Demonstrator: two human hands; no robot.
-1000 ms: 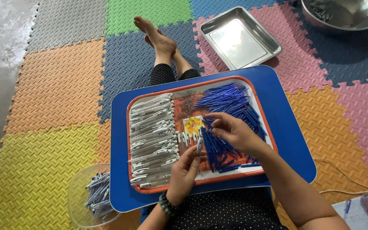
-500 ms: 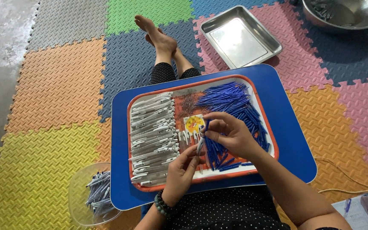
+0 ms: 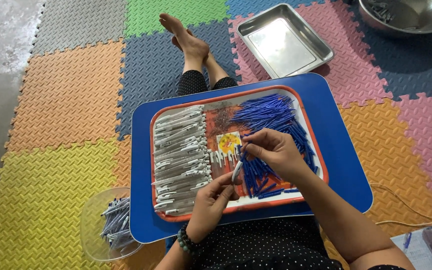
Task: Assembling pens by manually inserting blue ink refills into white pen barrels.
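White pen barrel (image 3: 237,171) now between left hand (image 3: 215,200) and right hand (image 3: 271,150).

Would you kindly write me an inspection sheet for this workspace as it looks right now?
Surface: blue lap board carrying an orange-rimmed tray, over coloured foam mats.
Job's things: white pen barrels in rows on the tray's left, blue refills heaped on its right.
Clutter: clear dish of pens, empty steel tray, steel bowl.
Hands: left hand and right hand meet on one white barrel; the fingers pinch it.
Cables: pale cord on the mats at right.
Surroundings: bare concrete floor at left; the person's feet beyond the board.
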